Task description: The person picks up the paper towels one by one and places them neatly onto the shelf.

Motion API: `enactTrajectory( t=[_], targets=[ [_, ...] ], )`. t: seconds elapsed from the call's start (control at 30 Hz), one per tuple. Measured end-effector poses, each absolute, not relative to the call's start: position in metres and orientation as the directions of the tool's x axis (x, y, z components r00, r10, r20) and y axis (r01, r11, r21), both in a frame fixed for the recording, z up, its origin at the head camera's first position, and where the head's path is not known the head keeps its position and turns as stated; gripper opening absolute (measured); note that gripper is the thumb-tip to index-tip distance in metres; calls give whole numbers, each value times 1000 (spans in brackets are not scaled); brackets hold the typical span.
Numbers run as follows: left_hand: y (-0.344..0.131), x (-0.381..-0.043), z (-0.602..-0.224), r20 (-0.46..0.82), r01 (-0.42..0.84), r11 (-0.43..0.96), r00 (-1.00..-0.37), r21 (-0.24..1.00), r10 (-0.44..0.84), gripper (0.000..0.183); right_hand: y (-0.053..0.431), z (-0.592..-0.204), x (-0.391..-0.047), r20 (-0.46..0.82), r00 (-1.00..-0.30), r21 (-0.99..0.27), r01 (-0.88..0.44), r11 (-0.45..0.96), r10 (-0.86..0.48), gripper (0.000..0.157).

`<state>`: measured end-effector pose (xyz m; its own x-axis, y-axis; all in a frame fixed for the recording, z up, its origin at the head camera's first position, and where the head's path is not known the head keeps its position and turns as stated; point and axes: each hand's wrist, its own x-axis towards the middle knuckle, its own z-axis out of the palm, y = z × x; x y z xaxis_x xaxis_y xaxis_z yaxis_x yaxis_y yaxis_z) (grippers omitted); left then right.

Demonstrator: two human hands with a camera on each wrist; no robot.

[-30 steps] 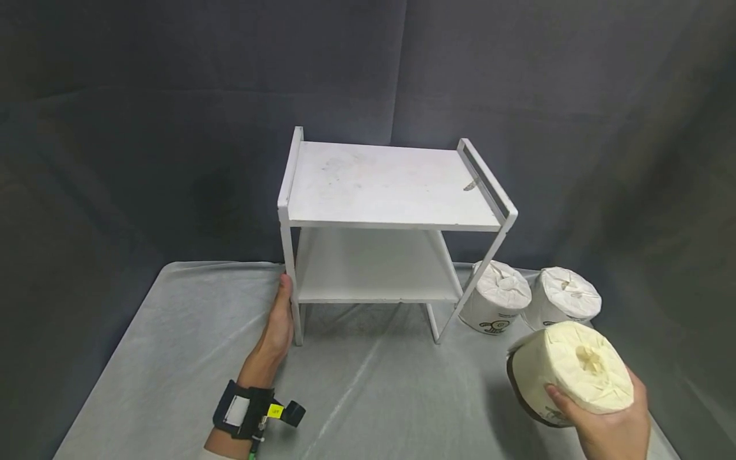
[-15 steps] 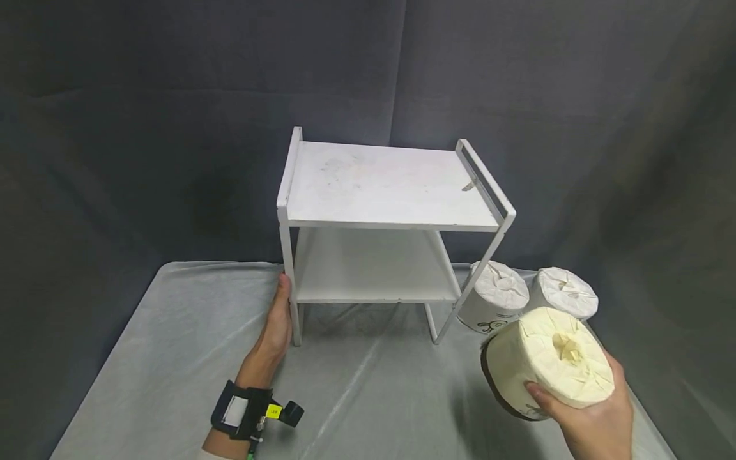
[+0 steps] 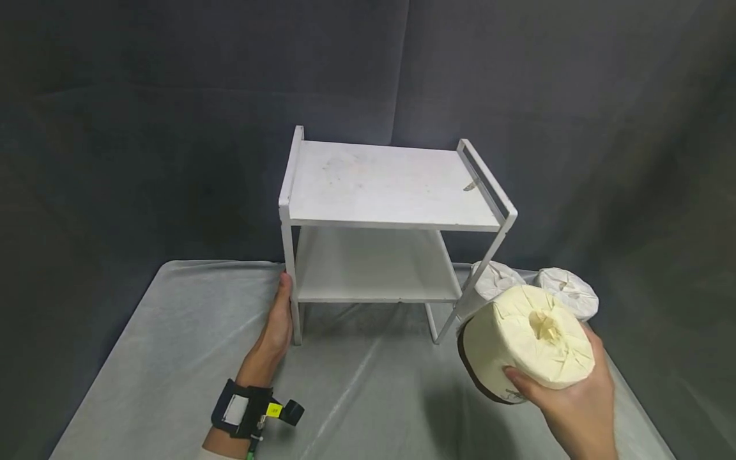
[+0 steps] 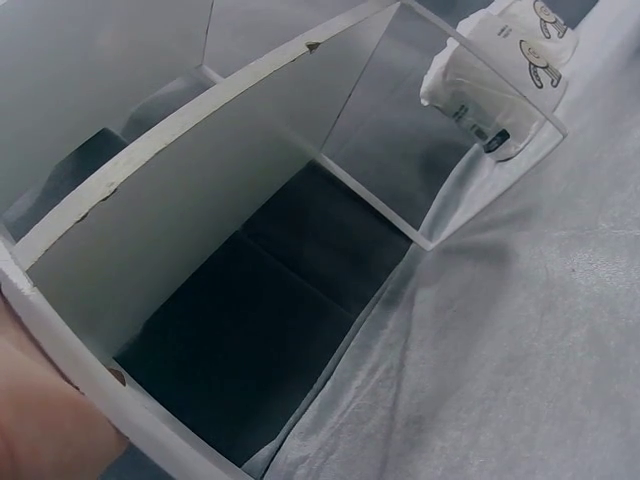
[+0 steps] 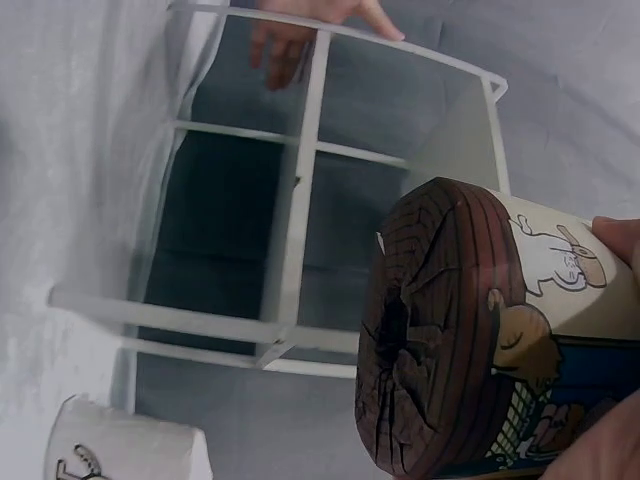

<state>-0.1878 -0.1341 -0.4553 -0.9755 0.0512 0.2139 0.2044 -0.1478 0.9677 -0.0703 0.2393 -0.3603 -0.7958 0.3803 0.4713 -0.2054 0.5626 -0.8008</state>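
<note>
A white two-tier shelf rack [image 3: 391, 185] stands on the grey cloth. My left hand [image 3: 278, 326] grips its left side frame, the thumb along the front leg; in the right wrist view, fingers of that left hand [image 5: 283, 55] reach through the frame. My right hand [image 3: 575, 402] holds a cream paper-wrapped toilet roll [image 3: 506, 345] above the cloth, right of the rack, thumb on the near side and the other fingers mostly hidden behind. Seen from the right wrist, the roll's brown pleated end [image 5: 420, 330] faces the rack, with cartoon animals printed on its side.
Two more white wrapped rolls, a nearer roll [image 3: 496, 278] and a farther roll [image 3: 569, 291], stand behind the held one, partly covered by it. Dark curtains [image 3: 201, 160] close off the back and sides. The grey cloth [image 3: 172, 370] covers the tabletop.
My right hand has carried the toilet roll leftward and slightly away, closer to the rack, so it now overlaps the standing rolls more. My left hand and the rack stay in place.
</note>
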Motion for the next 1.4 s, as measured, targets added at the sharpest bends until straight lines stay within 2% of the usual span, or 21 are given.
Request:
enactTrajectory(
  t=[0.33, 0.67, 0.97, 1.4],
  targets=[
    [-135, -187, -455, 211, 204, -173, -977, 964, 23, 84, 218, -353, -83, 493, -827, -792, -298, 534, 269, 105],
    [-135, -187, -456, 199, 192, -154, -979, 969, 34, 83, 199, -348, -100, 470, -855, -795, -301, 526, 221, 105],
    [-133, -189, -455, 215, 208, -161, -976, 965, 32, 84, 181, -350, -121, 494, -856, -799, -377, 468, 154, 102],
    [-133, -187, -455, 193, 185, -147, -980, 972, 42, 84, 162, -345, -144, 457, -879, -808, -347, 477, 134, 97]
  ],
)
